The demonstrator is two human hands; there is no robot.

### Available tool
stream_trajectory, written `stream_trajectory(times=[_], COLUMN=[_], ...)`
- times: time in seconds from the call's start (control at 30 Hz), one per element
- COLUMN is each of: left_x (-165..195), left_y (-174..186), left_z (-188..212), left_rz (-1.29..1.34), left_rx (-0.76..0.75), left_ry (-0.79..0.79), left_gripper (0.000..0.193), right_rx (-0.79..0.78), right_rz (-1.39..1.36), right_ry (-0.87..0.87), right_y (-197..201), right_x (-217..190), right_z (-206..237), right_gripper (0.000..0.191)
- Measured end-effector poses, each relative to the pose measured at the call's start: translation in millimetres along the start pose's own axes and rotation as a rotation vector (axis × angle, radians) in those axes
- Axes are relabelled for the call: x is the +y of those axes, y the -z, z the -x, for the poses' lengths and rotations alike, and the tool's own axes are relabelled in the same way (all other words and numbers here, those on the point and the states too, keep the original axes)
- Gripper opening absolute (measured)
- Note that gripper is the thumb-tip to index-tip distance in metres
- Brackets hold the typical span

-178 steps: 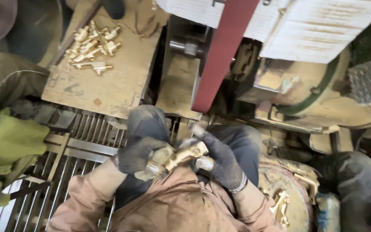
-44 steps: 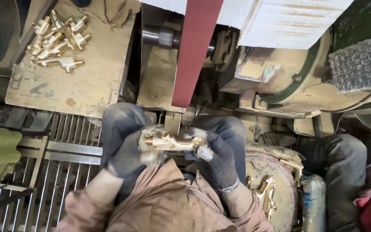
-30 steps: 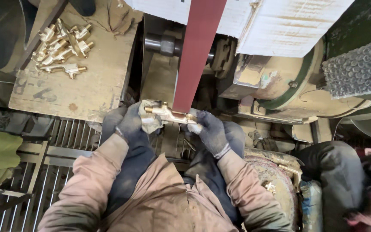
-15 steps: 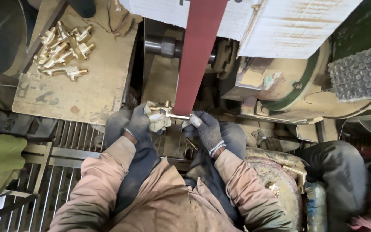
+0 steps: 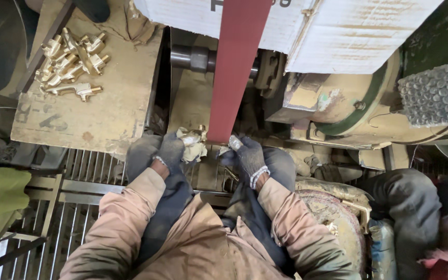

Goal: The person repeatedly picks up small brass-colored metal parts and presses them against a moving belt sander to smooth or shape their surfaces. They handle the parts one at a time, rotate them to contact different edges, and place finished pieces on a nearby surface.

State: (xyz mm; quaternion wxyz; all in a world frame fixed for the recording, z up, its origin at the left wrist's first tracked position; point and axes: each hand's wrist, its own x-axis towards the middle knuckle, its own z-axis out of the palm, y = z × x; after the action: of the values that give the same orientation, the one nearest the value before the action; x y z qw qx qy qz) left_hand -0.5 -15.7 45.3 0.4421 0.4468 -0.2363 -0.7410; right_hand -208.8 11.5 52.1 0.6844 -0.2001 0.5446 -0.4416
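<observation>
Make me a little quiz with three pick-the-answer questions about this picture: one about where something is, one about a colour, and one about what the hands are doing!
1. Where is the pile of brass parts?
A. on the wooden board at upper left
B. on the person's lap
C. on top of the white box

2. What colour is the sanding belt?
A. blue
B. dark red
C. yellow

3. What are the left hand and right hand doing?
A. resting flat on the knees
B. hanging empty
C. holding a part up to the belt

Answers:
1 A, the parts lie on the wooden board.
2 B, the strip is dark red.
3 C, both gloved hands sit at the belt's lower end, gripping something.
</observation>
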Motion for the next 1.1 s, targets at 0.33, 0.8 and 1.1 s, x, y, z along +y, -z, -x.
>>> stream_trajectory(times=[0.33,0.8,1.1], left_x=[-4.9,-4.4,5.4], left_y=[21.3,22.9,14.2], left_z=[11.6,4.8,-0.3], left_rz=[0.031,0.182,0.240], left_rx=[-0.148,-0.123,-0.104], left_ry=[-0.106,0.027,0.195], left_gripper=[0.027,0.017,0.021], right_rx=[-0.104,-0.060,-0.012], right_rz=[0.233,0.700,0.585], right_ry=[0.274,0.606,0.447], right_y=[12.7,5.3,0.0], right_x=[10.8,0.1,5.7], right_z=[22.4,31.7,22.1], right_gripper=[0.030,0.029,0.021])
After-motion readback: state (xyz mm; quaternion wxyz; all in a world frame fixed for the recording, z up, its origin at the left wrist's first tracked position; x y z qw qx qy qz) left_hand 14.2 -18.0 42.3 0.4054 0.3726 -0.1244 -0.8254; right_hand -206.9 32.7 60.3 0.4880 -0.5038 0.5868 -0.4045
